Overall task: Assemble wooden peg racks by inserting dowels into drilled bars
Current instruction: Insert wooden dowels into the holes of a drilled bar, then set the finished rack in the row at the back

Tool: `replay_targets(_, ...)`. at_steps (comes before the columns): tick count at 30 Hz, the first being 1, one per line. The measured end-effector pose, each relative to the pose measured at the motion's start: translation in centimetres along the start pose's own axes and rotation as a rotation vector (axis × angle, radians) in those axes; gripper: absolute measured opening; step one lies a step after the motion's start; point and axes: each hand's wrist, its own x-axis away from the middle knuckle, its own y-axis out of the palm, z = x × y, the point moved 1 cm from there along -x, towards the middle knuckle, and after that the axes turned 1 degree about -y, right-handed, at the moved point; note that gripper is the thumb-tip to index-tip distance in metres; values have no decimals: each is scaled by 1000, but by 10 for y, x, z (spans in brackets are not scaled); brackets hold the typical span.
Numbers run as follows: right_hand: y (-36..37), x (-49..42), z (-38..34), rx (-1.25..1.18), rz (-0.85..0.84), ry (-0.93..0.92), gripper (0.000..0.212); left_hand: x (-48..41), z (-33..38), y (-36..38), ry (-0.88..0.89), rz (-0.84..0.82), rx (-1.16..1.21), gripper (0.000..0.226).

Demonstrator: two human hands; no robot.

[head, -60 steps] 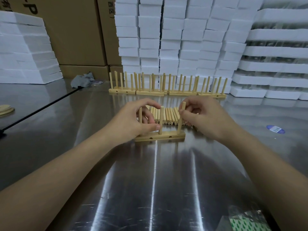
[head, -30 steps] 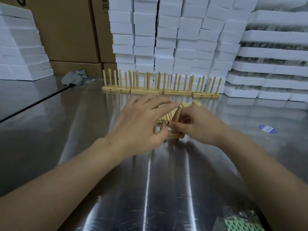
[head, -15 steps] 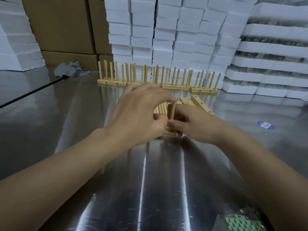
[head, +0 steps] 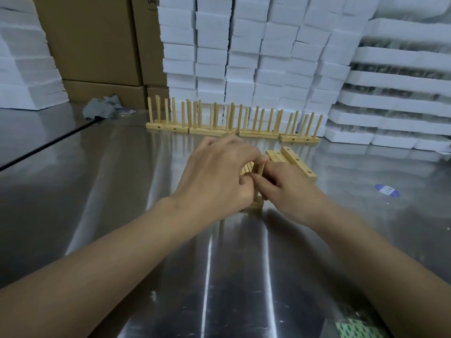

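Four finished racks (head: 258, 134) stand end to end along the back of the steel bench (head: 122, 191), each bristling with upright pegs. Nearer in, at least two spare bars (head: 299, 164) lie flat side by side, and the outermost shows three drilled holes. A small heap of loose dowels (head: 246, 170) lies behind the hands, too hidden to count.

The bar (head: 256, 205) being worked on rests on the bench between the two hands, with only its near end in sight. One dowel (head: 261, 170) stands upright in it. The right hand (head: 288, 191) pinches this dowel low down between thumb and forefinger. The left hand (head: 219, 174) arches over the bar with bent fingers and one fingertip on the dowel's top. Whether it grips anything underneath cannot be told.

One blue sticker (head: 386, 190) lies to the right, its print too small to read. The cardboard boxes (head: 97, 40) carry a mark cut off by the top edge. Behind are the white foam blocks (head: 244, 57) and one grey rag (head: 102, 107).

Two seconds ago the bar lay open to view with three pegs standing in it. Now the left hand covers most of it, and the spare bars have come into sight
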Motion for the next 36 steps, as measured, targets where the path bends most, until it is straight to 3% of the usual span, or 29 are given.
replay_targets(6,5,4,-1,-10,40,26,36,-2,5,0,35,25,-36,33)
replay_targets(10,7,3,2,51,-75,21,22,2,-12,-15,18,231,30,39)
replay_targets(13,7,2,7,92,-129,69,18,1,-49,-34,-153,449,131,38)
replay_targets(16,5,2,5,70,-114,71,11,0,-84,-38,-399,552,338,31)
replay_targets(19,6,2,4,65,-114,89,9,6,-109,-31,-514,514,315,34)
replay_targets(25,-6,3,1,93,-199,154,31,11,-116,-20,-466,416,264,41)
replay_targets(28,-9,5,-3,131,-235,168,28,13,-118,-15,-489,363,263,36)
replay_targets(32,-18,3,-15,51,-128,114,21,10,-122,-11,-537,300,262,31)
replay_targets(36,-72,-32,-14,-67,-24,97,18,7,-124,-3,-573,207,238,30)
